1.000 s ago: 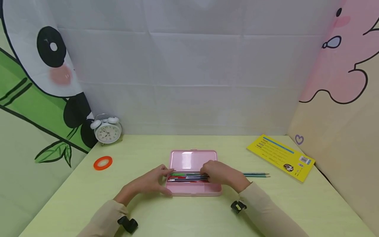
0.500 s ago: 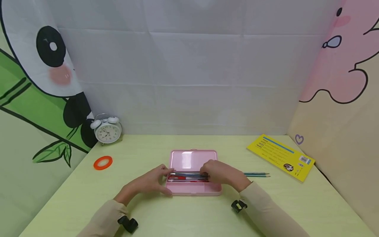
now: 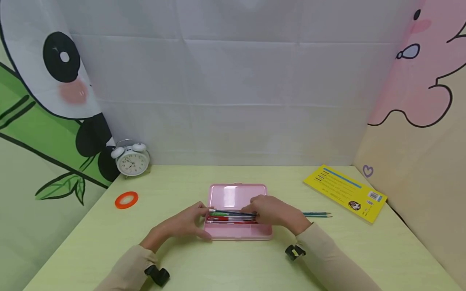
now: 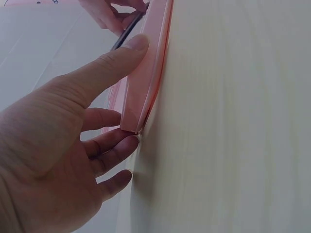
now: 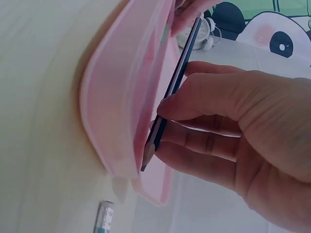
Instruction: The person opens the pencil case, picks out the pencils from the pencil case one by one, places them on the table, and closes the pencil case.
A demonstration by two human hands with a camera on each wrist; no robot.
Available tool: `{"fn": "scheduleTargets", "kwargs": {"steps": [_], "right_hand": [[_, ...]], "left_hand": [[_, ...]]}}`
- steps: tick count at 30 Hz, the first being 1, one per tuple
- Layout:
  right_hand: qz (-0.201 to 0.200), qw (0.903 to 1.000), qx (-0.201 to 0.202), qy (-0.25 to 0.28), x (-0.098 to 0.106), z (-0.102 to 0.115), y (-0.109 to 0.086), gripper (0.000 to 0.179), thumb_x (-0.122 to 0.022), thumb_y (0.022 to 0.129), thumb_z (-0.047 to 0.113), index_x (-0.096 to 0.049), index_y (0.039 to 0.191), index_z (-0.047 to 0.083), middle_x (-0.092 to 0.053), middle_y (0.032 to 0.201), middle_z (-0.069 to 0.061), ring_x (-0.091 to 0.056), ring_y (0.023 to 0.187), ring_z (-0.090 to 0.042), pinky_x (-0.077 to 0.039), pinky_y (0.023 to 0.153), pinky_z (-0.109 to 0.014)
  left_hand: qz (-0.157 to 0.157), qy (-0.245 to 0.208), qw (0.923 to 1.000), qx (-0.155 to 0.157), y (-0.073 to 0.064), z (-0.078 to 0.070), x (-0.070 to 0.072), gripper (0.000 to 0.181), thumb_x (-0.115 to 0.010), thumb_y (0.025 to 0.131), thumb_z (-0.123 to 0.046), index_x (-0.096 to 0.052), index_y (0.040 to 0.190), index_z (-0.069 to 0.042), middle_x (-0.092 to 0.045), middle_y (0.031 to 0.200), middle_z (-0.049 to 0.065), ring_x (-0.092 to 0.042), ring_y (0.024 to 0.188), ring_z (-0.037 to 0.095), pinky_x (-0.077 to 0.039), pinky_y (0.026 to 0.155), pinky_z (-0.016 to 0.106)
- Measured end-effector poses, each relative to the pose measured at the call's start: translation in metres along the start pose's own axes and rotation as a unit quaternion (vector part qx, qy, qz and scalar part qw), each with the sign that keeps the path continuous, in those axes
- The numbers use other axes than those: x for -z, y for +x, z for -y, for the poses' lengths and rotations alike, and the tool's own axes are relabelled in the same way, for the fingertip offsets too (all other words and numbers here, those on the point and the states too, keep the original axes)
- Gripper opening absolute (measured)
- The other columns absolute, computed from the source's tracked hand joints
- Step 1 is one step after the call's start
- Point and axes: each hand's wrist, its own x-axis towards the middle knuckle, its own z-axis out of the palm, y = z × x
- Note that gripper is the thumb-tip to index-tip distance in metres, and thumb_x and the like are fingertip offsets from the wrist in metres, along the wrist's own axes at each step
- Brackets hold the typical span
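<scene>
A pink pencil case (image 3: 238, 232) lies on the table with its lid thrown back. My left hand (image 3: 183, 222) grips its left end, the thumb on the front wall and the fingers around the far corner. Inside rest several pens and pencils, among them a red pen (image 3: 222, 218). Over the case, my right hand (image 3: 273, 212) pinches a dark pencil (image 5: 177, 73) between thumb and fingers. The pencil's sharpened tip points right, close to the case's right wall in the right wrist view, and its other end reaches toward my left hand.
Two green pencils (image 3: 320, 214) lie on the table just right of the case. A yellow book (image 3: 347, 194) is at the back right. On the left are an orange ring-shaped roll of tape (image 3: 126, 200) and a white alarm clock (image 3: 133, 161).
The dark pencil has shifted from the front of the case's contents toward the back and now slants, its left end farther back. My right hand moved slightly; my left hand stayed put.
</scene>
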Motion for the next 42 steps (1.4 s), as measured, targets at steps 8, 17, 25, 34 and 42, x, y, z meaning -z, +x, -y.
{"fn": "scheduleTargets", "kwargs": {"steps": [8, 17, 25, 34, 42], "right_hand": [[-0.037, 0.9992, 0.007, 0.009, 0.014, -0.006, -0.008, 0.041, -0.073, 0.088, 0.001, -0.072, 0.126, 0.018, -0.064, 0.091, 0.002, -0.053, 0.076, -0.011, -0.046, 0.067, -0.025], [-0.049, 0.9983, 0.003, 0.030, 0.019, -0.024, -0.026, 0.049, -0.071, 0.086, -0.004, -0.069, 0.131, 0.016, -0.067, 0.096, -0.002, -0.054, 0.076, -0.012, -0.048, 0.066, -0.025], [-0.047, 0.9971, -0.037, 0.046, 0.018, -0.042, -0.048, 0.049, -0.072, 0.083, -0.006, -0.069, 0.129, 0.013, -0.065, 0.092, -0.002, -0.055, 0.073, -0.013, -0.049, 0.067, -0.027], [-0.046, 0.9948, -0.069, 0.058, 0.017, -0.062, -0.068, 0.045, -0.070, 0.083, -0.005, -0.072, 0.125, 0.011, -0.063, 0.085, 0.003, -0.054, 0.072, -0.011, -0.049, 0.067, -0.026], [-0.032, 0.9911, -0.089, 0.093, 0.018, -0.074, -0.083, 0.038, -0.072, 0.083, -0.006, -0.078, 0.113, 0.016, -0.066, 0.085, 0.005, -0.056, 0.072, -0.010, -0.050, 0.065, -0.024]], "left_hand": [[0.002, 0.003, 0.9999, 0.014, 0.002, 0.001, -0.001, 0.092, -0.089, 0.073, -0.041, -0.048, 0.148, -0.006, -0.047, 0.110, 0.003, -0.044, 0.103, 0.022, -0.039, 0.086, 0.038], [0.002, 0.009, 0.9999, 0.007, 0.002, 0.001, -0.001, 0.092, -0.089, 0.074, -0.041, -0.049, 0.148, -0.005, -0.047, 0.111, 0.004, -0.043, 0.103, 0.020, -0.039, 0.085, 0.035], [0.000, 0.014, 0.9999, -0.004, 0.002, 0.002, -0.001, 0.091, -0.089, 0.074, -0.040, -0.049, 0.147, -0.002, -0.048, 0.111, 0.005, -0.044, 0.103, 0.022, -0.040, 0.085, 0.036], [0.001, 0.009, 1.0000, 0.000, 0.002, 0.004, -0.001, 0.091, -0.089, 0.074, -0.040, -0.049, 0.147, -0.004, -0.047, 0.111, 0.004, -0.043, 0.104, 0.021, -0.040, 0.086, 0.036], [-0.001, 0.007, 0.9999, -0.010, 0.002, 0.004, -0.002, 0.092, -0.089, 0.073, -0.041, -0.049, 0.147, -0.003, -0.048, 0.111, 0.006, -0.044, 0.102, 0.022, -0.039, 0.085, 0.036]]}}
